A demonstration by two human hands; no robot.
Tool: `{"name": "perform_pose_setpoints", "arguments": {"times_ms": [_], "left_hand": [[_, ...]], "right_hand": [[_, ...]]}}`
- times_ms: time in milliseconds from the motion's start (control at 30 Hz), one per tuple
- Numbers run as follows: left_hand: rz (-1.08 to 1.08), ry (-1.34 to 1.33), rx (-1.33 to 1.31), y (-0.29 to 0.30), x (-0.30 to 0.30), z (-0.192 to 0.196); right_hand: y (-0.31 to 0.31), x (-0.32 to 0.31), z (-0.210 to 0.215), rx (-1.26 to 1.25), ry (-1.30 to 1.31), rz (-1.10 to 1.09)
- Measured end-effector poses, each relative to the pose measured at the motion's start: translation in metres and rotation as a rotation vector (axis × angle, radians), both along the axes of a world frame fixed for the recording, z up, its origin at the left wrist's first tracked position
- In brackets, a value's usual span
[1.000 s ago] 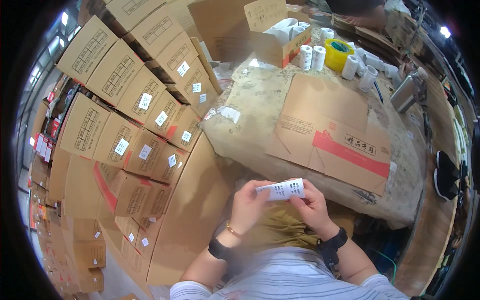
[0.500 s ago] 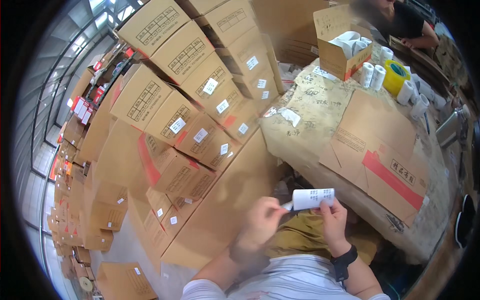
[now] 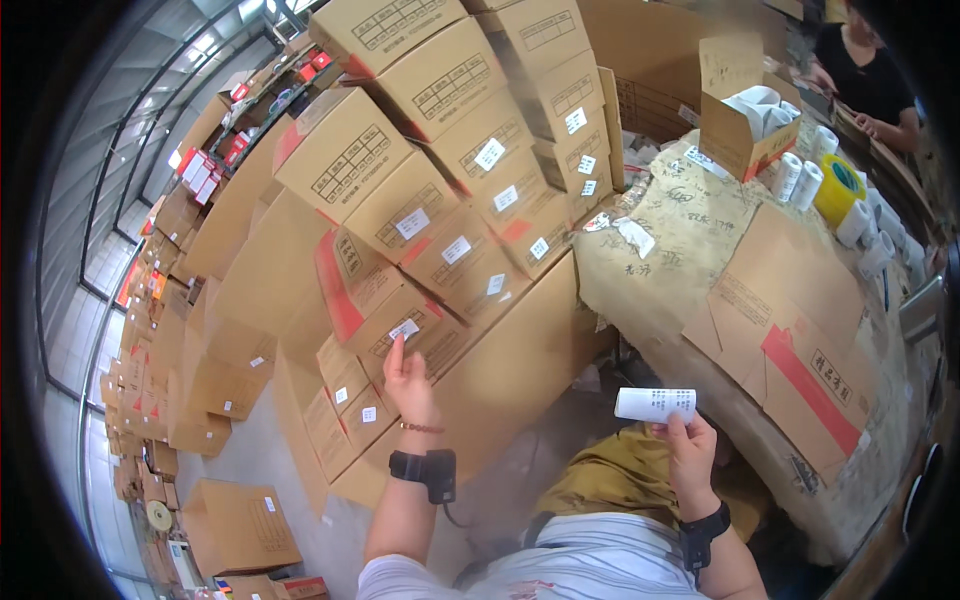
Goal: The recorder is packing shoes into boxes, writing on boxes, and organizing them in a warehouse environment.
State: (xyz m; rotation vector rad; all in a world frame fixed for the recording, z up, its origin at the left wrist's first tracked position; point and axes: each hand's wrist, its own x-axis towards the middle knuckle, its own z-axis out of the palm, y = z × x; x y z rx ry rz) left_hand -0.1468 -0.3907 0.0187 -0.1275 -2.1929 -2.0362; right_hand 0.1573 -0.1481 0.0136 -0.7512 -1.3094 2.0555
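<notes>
My left hand [image 3: 410, 385] reaches up to the stacked cartons, fingertips at the lower edge of a white label [image 3: 404, 330]. That label lies against the front of a carton [image 3: 372, 300] with a red stripe, its left end slightly curled. Whether it is fully stuck down I cannot tell. In front of my lap, my right hand [image 3: 690, 440] grips a roll of white printed labels [image 3: 655, 404] between thumb and fingers. Other cartons in the stack carry similar labels, such as a stuck label [image 3: 411, 223] higher up.
On the right, a worn table [image 3: 640, 290] bears a flattened carton [image 3: 790, 330], a yellow tape roll [image 3: 838, 190], several label rolls [image 3: 797, 180] and an open box [image 3: 740, 135] of rolls. A person [image 3: 865, 80] is at the far right. More cartons [image 3: 240, 525] stand on the left.
My left hand has left the label roll and moved left to the carton stack, bringing a label to the striped carton. My right hand still holds the roll. The view has shifted left.
</notes>
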Motion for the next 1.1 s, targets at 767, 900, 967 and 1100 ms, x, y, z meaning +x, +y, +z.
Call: {"name": "perform_pose_setpoints", "arguments": {"times_ms": [767, 900, 967, 1100], "left_hand": [[-1.055, -0.268, -0.065, 0.108, 0.133, 0.013], [-0.989, -0.249, -0.01, 0.105, 0.122, 0.022], [-0.985, -0.21, -0.068, 0.106, 0.119, 0.029], [-0.988, 0.004, -0.251, 0.117, 0.122, 0.044]], "right_hand": [[-0.006, -0.03, 0.019, 0.471, -0.091, 0.177], [-0.006, -0.039, 0.023, 0.581, -0.066, 0.212], [-0.01, -0.042, 0.021, 0.471, -0.053, 0.196], [-0.002, -0.038, 0.02, 0.559, -0.049, 0.207]]}}
